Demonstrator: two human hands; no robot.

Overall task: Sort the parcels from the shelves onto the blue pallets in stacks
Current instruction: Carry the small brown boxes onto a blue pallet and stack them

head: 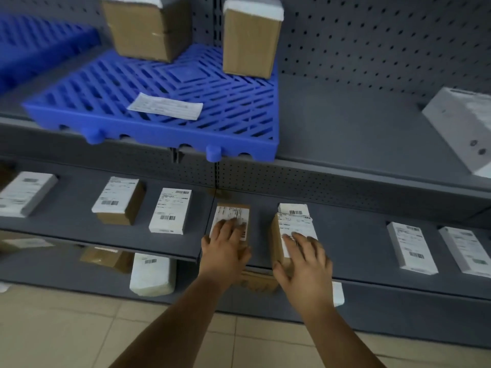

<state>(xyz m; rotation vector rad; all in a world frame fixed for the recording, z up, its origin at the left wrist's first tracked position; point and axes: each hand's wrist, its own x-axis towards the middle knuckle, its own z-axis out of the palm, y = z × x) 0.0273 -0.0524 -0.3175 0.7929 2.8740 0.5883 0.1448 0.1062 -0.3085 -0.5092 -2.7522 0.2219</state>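
On the middle grey shelf (356, 243), my left hand (225, 248) lies over a small brown parcel (235, 213) with a white label, fingers curled round its near end. My right hand (303, 264) grips a second brown labelled parcel (295, 227), thumb on its left side and fingers on top; a white parcel (293, 208) sits right behind it. A blue slatted pallet (164, 102) rests on the upper shelf, carrying two upright brown boxes (144, 30) (249, 41) and a flat white labelled packet (166, 106).
More labelled parcels lie along the middle shelf: left (119, 200), (170, 213), (26, 192) and right (410, 245), (467, 251). A white box (462, 126) sits on the upper shelf at right. Another blue pallet (39, 46) is upper left. Parcels (151, 272) occupy the bottom shelf above a tiled floor.
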